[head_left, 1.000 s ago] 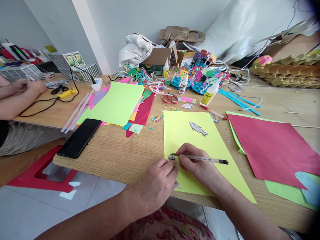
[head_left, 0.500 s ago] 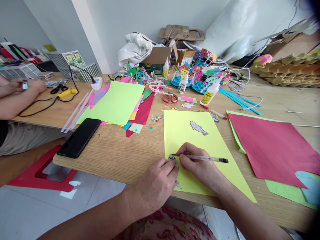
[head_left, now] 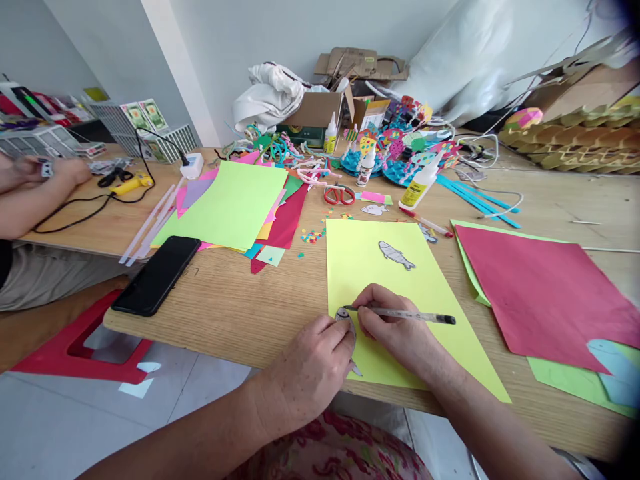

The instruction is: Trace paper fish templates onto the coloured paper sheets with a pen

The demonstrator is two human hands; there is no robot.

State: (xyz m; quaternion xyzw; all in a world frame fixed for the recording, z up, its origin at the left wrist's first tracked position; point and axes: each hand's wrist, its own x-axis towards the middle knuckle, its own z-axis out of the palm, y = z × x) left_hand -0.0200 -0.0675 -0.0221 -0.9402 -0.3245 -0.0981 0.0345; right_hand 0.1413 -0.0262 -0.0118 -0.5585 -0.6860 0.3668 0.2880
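A yellow sheet (head_left: 425, 293) lies at the table's front edge. My left hand (head_left: 313, 360) presses a grey paper fish (head_left: 343, 314) onto its left side, with fingers covering the fish's middle; the head and tail show. My right hand (head_left: 393, 327) is closed round a clear pen (head_left: 420, 315) with a dark end. The pen's tip touches or nearly touches the edge of the fish's head. A second grey paper fish (head_left: 397, 255) lies higher on the sheet, touched by neither hand.
Left of the sheet are a black phone (head_left: 157, 275) and stacked coloured paper (head_left: 225, 203). Red scissors (head_left: 339, 195) and a glue bottle (head_left: 419, 185) stand or lie behind it. Red paper (head_left: 545, 293) is on the right. Another person's hands (head_left: 65, 172) are at far left.
The whole view has shifted very slightly. Both hands, the pen and the fish keep nearly the same places on the yellow sheet.
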